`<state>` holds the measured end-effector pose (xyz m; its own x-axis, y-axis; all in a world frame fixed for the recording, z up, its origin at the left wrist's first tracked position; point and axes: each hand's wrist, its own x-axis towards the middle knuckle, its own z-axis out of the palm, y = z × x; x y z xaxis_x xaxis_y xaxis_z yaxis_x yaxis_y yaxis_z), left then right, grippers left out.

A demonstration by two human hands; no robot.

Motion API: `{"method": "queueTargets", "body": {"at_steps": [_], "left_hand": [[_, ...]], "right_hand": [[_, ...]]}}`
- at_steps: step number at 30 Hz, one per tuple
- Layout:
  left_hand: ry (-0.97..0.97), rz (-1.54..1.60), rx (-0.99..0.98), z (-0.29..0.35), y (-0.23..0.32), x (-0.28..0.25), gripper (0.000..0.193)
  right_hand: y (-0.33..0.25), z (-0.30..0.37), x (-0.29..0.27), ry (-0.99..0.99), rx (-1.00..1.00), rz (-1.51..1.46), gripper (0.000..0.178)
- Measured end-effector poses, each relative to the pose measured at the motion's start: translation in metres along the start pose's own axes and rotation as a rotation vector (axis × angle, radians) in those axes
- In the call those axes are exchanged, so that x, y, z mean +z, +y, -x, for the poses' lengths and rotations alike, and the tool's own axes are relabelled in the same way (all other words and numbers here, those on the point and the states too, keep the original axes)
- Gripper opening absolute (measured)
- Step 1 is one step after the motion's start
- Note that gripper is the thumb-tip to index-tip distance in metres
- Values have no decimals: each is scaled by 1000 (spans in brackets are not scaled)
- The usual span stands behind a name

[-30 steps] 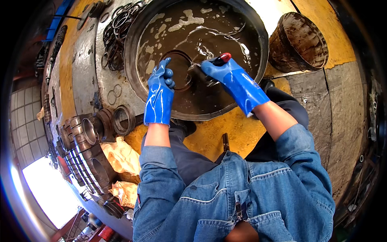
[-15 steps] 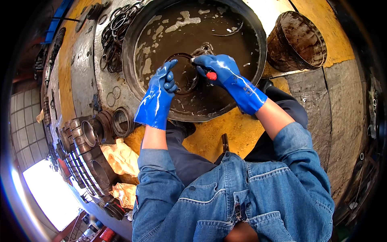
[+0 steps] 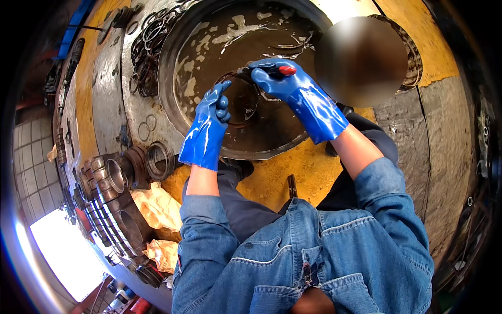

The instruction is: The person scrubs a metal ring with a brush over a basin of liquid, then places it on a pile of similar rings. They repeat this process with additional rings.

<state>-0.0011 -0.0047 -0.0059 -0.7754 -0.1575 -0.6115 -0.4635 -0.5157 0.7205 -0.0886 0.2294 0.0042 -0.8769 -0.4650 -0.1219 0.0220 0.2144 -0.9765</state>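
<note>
Both my hands wear blue rubber gloves above a wide round metal tub [image 3: 170,99] of murky brown liquid. My left hand [image 3: 212,107] is closed on the left side of a dark metal ring [image 3: 241,124], which is held low over the liquid. In my right hand [image 3: 280,79] is a red-handled brush [image 3: 286,70], its dark end pointing left at the ring's upper rim. Pale foam patches [image 3: 235,30] float on the far part of the liquid, and splashes show behind my right hand.
A pile of dark rings [image 3: 149,47] lies left of the tub. Nearer are two thin rings [image 3: 147,125], several thick metal cylinders [image 3: 159,159] and crumpled brown paper [image 3: 157,204]. A rusty bucket [image 3: 413,52] stands right of the tub, mostly covered by a blurred patch.
My right hand has moved up a little, and the brush has swung so its red handle sits higher. Fresh splashes appear in the liquid. My left hand has barely shifted.
</note>
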Motion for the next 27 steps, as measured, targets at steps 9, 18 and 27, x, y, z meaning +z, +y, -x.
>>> {"method": "queueTargets", "body": {"at_steps": [9,18,27], "left_hand": [[9,10,204,7,0,12,49],[107,-52,239,1,-4,22,36],[-378,-1274,543,-24,-21,26,33]], "right_hand": [[24,1,2,-78,322,183,33],[13,27,19,-174,490,70,37],[13,6,-40,306,238,347,32]]}}
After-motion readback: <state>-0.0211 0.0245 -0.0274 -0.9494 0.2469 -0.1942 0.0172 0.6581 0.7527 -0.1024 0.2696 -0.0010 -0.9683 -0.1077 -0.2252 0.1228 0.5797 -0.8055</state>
